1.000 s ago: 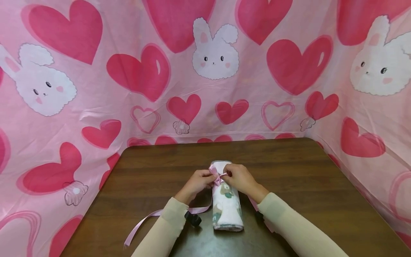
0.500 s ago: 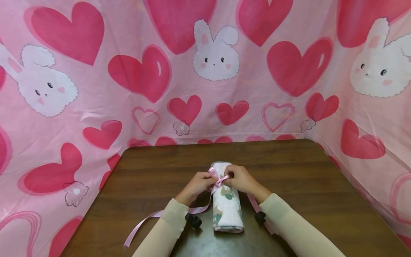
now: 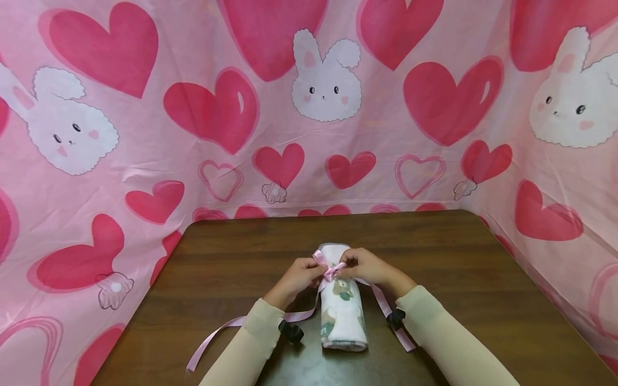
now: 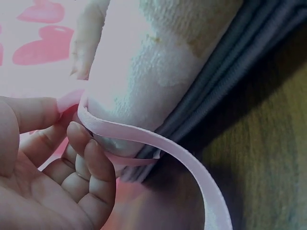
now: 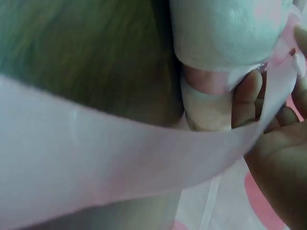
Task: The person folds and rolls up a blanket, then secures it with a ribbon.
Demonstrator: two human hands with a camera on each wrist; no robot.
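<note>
A rolled towel (image 3: 344,316), white with brown and green prints, lies lengthwise on the table. Pink satin ribbon runs round its upper half, with a bow (image 3: 331,272) on top. My left hand (image 3: 298,277) pinches the bow's left side; the left wrist view shows the ribbon (image 4: 144,135) between thumb and forefinger, the other fingers curled. On the opposite side, my right hand (image 3: 370,268) pinches the right loop between thumb and fingers. One ribbon tail (image 3: 207,340) trails across the table to the left, and the other tail (image 3: 384,306) hangs down beside my right wrist.
The dark wooden table (image 3: 241,241) reaches back to a pink cloth (image 3: 328,134) printed with hearts and rabbits, which also hangs along both sides. Black wrist mounts (image 3: 291,331) sit at both sleeves, near the ribbon tails.
My right hand has shifted slightly right, and the right ribbon tail shows more fully beside the sleeve. The bow's loops stand out more clearly. My left hand has barely moved.
</note>
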